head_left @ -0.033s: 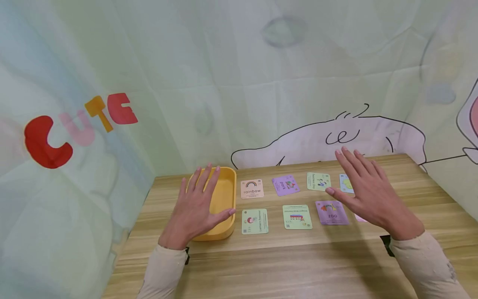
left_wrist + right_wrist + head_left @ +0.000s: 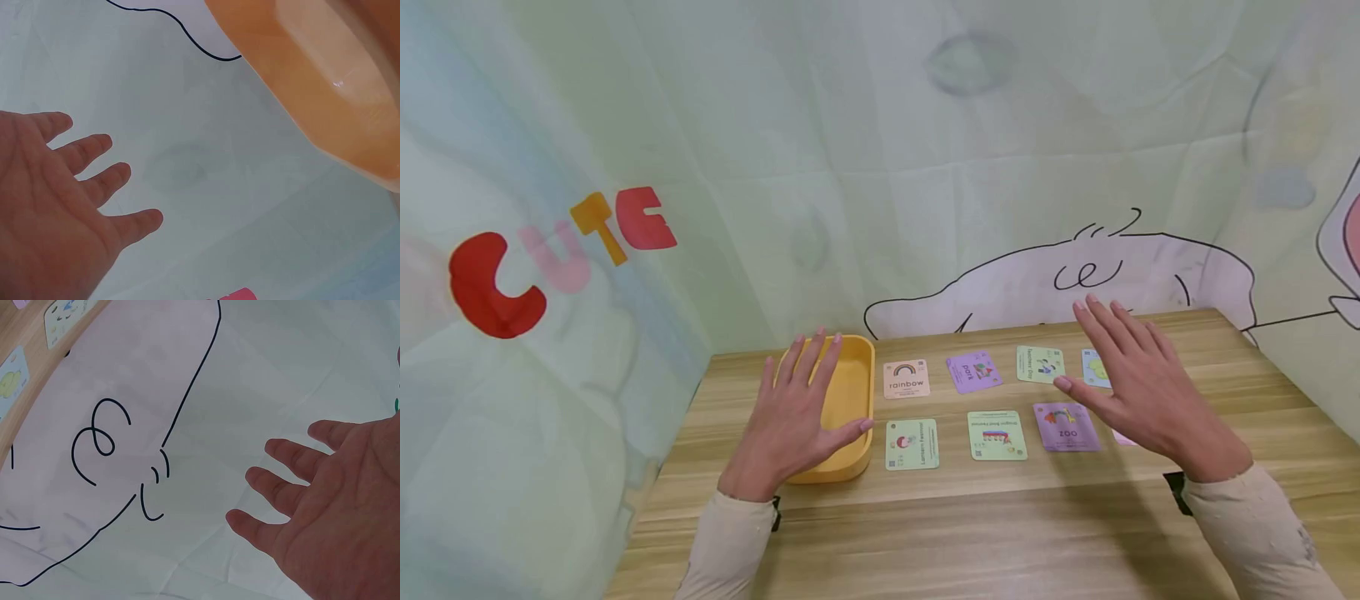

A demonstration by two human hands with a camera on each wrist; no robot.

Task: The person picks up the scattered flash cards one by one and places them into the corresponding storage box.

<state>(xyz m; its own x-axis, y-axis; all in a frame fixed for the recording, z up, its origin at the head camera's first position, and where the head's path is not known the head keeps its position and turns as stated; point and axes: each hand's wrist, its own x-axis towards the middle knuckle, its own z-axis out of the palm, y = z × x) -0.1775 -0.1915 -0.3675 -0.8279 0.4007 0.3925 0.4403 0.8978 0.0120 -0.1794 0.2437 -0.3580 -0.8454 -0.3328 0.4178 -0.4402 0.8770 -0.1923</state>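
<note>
My left hand (image 2: 786, 429) is held palm down above the yellow tray (image 2: 854, 392), fingers spread and holding nothing. My right hand (image 2: 1142, 392) hovers likewise over the right end of two rows of picture cards. The back row has a rainbow card (image 2: 906, 380), a purple park card (image 2: 974, 372), a green Teachers' Day card (image 2: 1040, 364) and a blue card (image 2: 1095, 369), partly covered by the right hand. In front lie a Lantern Festival card (image 2: 912, 445), a Dragon Boat Festival card (image 2: 997, 436), a zoo card (image 2: 1067, 427) and a mostly hidden pink card (image 2: 1123, 438).
The wooden table (image 2: 970, 533) meets a pale printed curtain (image 2: 880, 167) at its back and sides. Red, pink and orange letters reading CUTE (image 2: 497, 287) decorate the curtain's left part. A dark band (image 2: 1177, 493) shows at the right wrist.
</note>
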